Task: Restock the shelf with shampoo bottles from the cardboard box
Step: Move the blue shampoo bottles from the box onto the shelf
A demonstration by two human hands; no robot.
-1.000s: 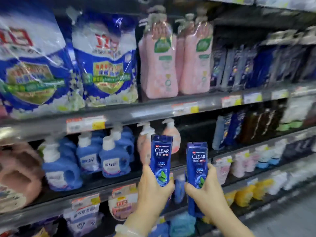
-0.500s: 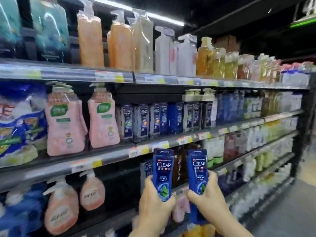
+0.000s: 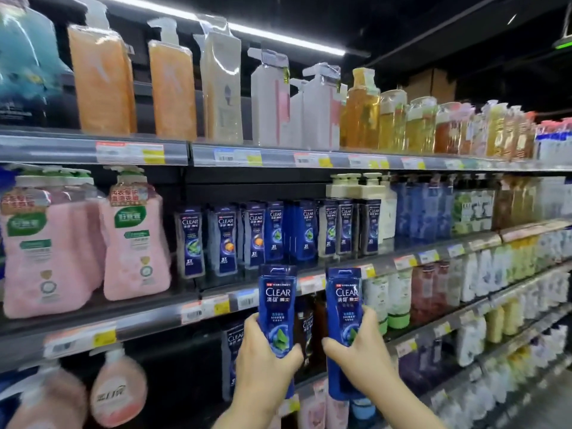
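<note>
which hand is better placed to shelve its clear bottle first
Probably the left hand. Its bottle sits just below the row of Clear bottles on the shelf; the right hand holds its bottle further right, under the row's end.

A single head-worn wide-angle camera stands close before a tall dark metal store shelf (image 3: 185,314) with price-tag rails, facing it at a slant so the rails run away to the right. The row of dark blue plastic shampoo bottles (image 3: 275,236) sits just above centre, near the lens. Shelf levels above and below that row curve with distortion. No second view exists.
</note>
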